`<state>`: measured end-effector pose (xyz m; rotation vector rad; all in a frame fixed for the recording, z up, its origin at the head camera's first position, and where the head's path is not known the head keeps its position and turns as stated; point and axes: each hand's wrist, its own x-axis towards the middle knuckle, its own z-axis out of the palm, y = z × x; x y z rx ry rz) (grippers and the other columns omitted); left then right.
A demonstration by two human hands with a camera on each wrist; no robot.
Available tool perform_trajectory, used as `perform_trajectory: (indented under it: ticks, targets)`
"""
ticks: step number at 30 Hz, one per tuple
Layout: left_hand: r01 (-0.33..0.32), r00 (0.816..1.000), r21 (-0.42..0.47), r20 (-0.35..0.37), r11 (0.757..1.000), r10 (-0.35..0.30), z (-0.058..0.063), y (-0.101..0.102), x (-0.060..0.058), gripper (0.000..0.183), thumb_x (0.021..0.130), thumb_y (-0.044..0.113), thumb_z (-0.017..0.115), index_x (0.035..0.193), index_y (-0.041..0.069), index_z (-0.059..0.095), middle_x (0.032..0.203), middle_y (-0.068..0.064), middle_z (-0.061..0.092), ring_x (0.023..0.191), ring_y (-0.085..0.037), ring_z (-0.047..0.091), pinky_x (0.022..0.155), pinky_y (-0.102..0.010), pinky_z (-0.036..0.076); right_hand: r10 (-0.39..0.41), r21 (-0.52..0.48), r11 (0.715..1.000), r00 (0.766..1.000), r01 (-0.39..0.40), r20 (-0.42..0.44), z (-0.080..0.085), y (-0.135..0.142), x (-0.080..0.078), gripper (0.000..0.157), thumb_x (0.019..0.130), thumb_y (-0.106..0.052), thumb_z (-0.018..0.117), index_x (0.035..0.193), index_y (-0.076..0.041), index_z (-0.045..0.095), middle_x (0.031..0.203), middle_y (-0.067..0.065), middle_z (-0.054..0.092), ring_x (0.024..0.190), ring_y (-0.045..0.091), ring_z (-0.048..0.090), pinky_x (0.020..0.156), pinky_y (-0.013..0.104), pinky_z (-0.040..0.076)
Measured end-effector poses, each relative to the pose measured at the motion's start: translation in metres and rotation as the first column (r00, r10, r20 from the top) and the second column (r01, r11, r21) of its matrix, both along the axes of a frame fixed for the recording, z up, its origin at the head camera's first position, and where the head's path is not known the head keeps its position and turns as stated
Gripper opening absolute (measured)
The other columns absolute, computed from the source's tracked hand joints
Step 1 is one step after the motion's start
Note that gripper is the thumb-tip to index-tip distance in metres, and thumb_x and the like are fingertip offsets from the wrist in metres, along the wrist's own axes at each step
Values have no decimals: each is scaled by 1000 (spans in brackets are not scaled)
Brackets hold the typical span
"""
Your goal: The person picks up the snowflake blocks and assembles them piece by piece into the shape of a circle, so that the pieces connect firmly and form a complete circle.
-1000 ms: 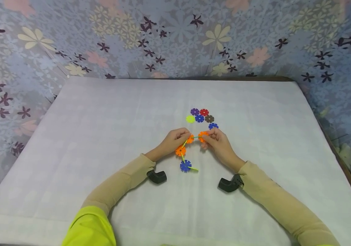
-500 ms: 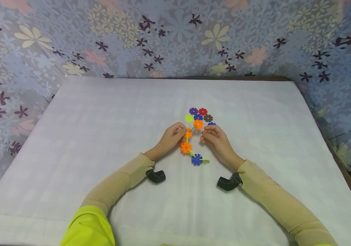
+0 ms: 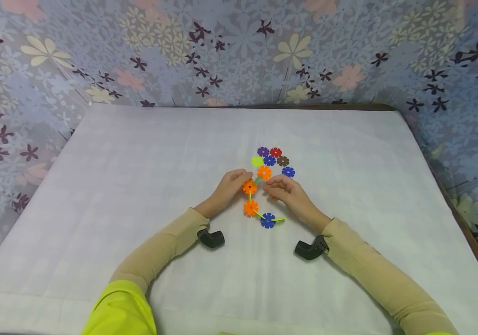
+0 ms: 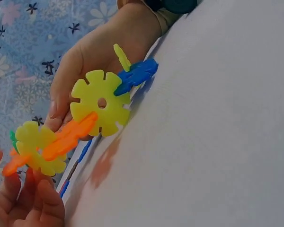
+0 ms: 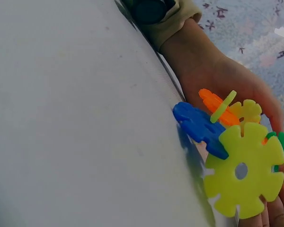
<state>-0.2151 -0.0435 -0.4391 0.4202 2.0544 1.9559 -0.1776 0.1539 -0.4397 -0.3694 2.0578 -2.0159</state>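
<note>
My left hand point(image 3: 232, 186) pinches a chain of slotted plastic interlocking discs by an upper orange disc point(image 3: 249, 187). Above that, a green disc seen edge-on joins another orange disc point(image 3: 264, 173). Below hang a lower orange disc point(image 3: 251, 208) and a blue disc point(image 3: 268, 220), linked by yellow-green discs. The left wrist view shows one yellow-green disc point(image 4: 97, 90) face-on, with the left fingertips point(image 4: 49, 201) under the chain's other end. Just right of the chain, my right hand point(image 3: 291, 193) has loosely curled fingers holding nothing. In the right wrist view the blue disc point(image 5: 196, 125) slots into a yellow-green disc point(image 5: 227, 189).
Behind the hands, loose discs lie on the white-covered table point(image 3: 159, 153): purple point(image 3: 263, 152), red point(image 3: 276, 152), yellow-green point(image 3: 257, 161), brown point(image 3: 283, 161) and two blue, one point(image 3: 288, 172) set apart on the right. A floral-patterned wall point(image 3: 239, 56) stands behind.
The right hand has let go of the orange end disc. The chain has turned in the left hand, its blue end swinging right and its top disc moving up and left.
</note>
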Motion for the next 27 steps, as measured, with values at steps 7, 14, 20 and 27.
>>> perform_trajectory:
  ticks: [7,14,20,27]
  targets:
    - [-43,998,-2,46,999,43,0,1,0,26,92,24,49,83,0,54,73,-4,50,66,-13,40,61,-24,33,-178,259,922,907,289,-381,2,13,-8,22,81,2,61,101,7,54,93,17,58,80,23,52,71,29,42]
    - [5,1000,-14,26,1000,-4,1,0,-1,26,92,21,51,91,-4,59,81,-9,55,69,-13,43,64,-23,36,-158,608,686,897,400,-412,0,28,-18,45,82,-13,63,118,10,48,110,24,41,103,38,33,85,47,29]
    - [0,1000,-21,-9,1000,-1,0,0,-2,24,92,18,50,92,-4,60,81,-9,56,71,-14,44,66,-24,36,-141,579,725,904,372,-404,1,29,-19,30,80,-9,66,106,5,58,110,21,46,101,35,36,84,46,29]
    - [-53,999,-26,-8,998,53,-2,2,-2,23,92,17,49,93,-4,59,80,-3,55,73,-14,44,67,-24,37,-100,544,762,895,350,-436,-2,29,-21,28,77,-1,67,103,5,58,104,20,55,96,33,44,83,43,32]
